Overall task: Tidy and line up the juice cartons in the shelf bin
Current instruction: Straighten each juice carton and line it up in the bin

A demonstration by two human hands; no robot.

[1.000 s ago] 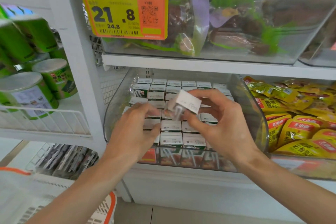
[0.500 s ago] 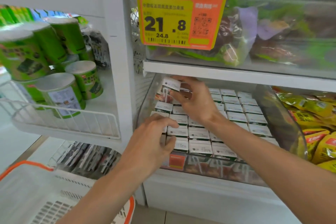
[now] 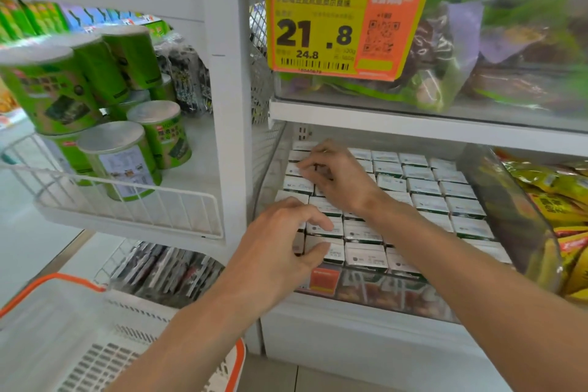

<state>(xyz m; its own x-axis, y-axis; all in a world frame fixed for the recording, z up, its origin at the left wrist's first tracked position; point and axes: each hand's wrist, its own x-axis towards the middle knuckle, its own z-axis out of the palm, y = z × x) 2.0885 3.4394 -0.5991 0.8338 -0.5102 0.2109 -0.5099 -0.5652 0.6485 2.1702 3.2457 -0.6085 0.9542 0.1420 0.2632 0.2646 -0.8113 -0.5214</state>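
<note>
Location: a clear shelf bin (image 3: 512, 219) on the lower shelf, under a yellow and orange price tag (image 3: 343, 25) marked 21.8; the juice cartons (image 3: 426, 191) stand inside it, tops up, packed side by side in rows from the front wall to the back; the rows on the right and in the middle look even, while those at the back left are partly hidden.

Right hand (image 3: 340, 181): reached across into the back left of the bin, palm down; its fingers (image 3: 305, 166) are bent, with the tips on the cartons there; whether they pinch one carton or only press on the tops cannot be told, since the hand covers the contact.

Left hand (image 3: 280, 251): at the front left corner of the bin, palm down; its fingers (image 3: 318, 219) are loosely bent and spread, tips resting on the tops of the second row, thumb touching the top of a front-row carton; they appear released, grasping nothing.

Surroundings: green cans (image 3: 133, 156) stacked on a white wire shelf (image 3: 127, 204) to the left; yellow packets (image 3: 563, 200) in the next bin on the right; bagged goods (image 3: 477, 57) in the bin above; a white basket with an orange rim (image 3: 63, 289) at lower left.
</note>
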